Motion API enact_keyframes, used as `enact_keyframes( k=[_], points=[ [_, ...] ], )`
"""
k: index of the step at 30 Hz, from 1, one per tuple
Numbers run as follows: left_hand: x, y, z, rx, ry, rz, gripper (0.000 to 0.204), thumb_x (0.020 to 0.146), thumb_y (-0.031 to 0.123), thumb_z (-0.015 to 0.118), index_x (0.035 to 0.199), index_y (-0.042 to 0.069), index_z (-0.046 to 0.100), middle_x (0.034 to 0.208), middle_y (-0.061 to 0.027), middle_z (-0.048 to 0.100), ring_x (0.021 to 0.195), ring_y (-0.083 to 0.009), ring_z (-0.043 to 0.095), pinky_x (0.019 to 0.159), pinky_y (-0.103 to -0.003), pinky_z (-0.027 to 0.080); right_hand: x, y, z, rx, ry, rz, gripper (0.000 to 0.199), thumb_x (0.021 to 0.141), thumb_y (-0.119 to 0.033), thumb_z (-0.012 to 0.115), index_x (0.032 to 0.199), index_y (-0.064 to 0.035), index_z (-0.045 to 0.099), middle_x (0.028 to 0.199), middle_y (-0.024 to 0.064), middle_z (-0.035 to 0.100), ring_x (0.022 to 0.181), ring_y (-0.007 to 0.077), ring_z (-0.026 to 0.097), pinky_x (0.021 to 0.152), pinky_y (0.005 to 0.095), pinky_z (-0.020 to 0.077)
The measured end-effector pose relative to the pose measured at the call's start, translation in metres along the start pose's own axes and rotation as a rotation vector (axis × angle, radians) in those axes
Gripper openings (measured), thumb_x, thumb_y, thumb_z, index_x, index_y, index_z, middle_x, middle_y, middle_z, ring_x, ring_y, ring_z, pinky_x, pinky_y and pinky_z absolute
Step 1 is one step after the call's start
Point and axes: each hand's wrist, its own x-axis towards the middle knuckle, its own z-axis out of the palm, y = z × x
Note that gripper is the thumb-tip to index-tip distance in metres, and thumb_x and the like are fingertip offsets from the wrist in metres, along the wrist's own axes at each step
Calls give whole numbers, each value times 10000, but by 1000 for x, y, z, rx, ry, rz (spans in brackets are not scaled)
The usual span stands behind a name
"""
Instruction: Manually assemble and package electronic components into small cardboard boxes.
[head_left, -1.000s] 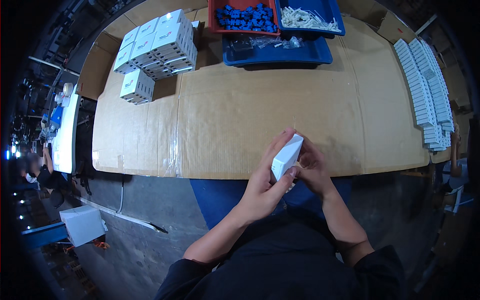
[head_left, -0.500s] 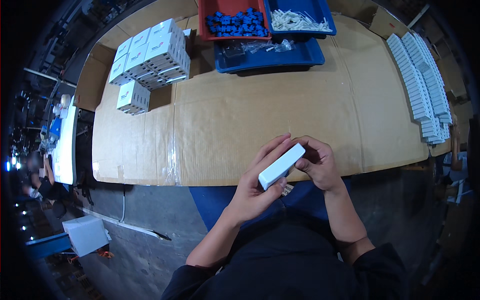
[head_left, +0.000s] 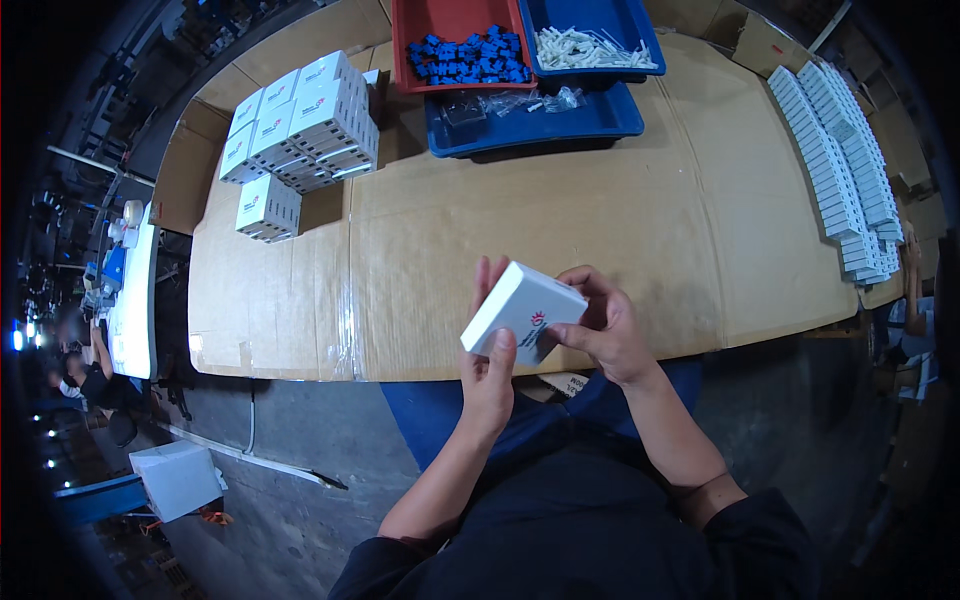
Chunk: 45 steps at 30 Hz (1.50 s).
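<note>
A flat white square case [head_left: 520,312] with a small red mark on its face is tilted up above the near edge of the table. My left hand [head_left: 492,365] grips its left side, thumb on the face and fingers behind. At the opposite side, my right hand [head_left: 610,325] holds the case's edge between thumb and fingers. What lies behind the case is hidden.
Similar white cases [head_left: 305,115] are stacked at the left of the cardboard-covered table [head_left: 540,210]. A red tray [head_left: 460,15] holds blue parts, a blue tray [head_left: 640,70] white parts, and another blue tray [head_left: 540,135] clear bags. Long white rows [head_left: 835,170] line the right.
Both hands have turned the case, so its marked face now shows instead of mainly its narrow side. My left thumb now lies on that face, and my right hand has shifted slightly left.
</note>
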Motion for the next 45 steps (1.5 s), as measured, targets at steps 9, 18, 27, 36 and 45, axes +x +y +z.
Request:
enact_keyframes(
  k=[9,18,27,36,45],
  points=[
    [10,12,-20,366,-112,139,634,947,166,748,1489,-32,483,1425,-179,602,1310,-267,596,1119,-393,439,-6,-19,11,-243,62,-110,643,836,-8,852,1398,-27,540,1126,68,684,1064,124,660,934,284,553],
    [8,15,-19,136,-220,27,472,912,143,807,1319,-38,651,1336,-180,665,1263,-262,630,1078,-380,496,-15,-26,6,-260,-23,-74,389,898,-36,810,1255,20,664,1176,71,715,1056,150,691,953,290,545],
    [0,24,-17,112,-264,32,364,898,79,793,1243,8,700,1300,-189,707,1272,-300,649,1095,-411,488,-13,-35,8,-479,-96,-327,353,825,-10,837,1157,22,721,1123,146,750,1033,213,716,932,311,539],
    [4,24,-18,136,-300,72,350,905,100,789,1233,7,708,1290,-183,720,1262,-302,656,1090,-409,492,-16,-38,10,-450,-76,-306,368,811,-33,854,1149,15,718,1114,143,751,1042,219,718,927,312,537],
    [5,28,-15,163,-314,52,357,903,95,790,1239,5,709,1304,-181,714,1267,-295,655,1088,-401,494,-16,-33,4,-464,-79,-344,338,835,-15,829,1148,32,711,1118,168,749,1052,231,717,937,317,537]
  ],
)
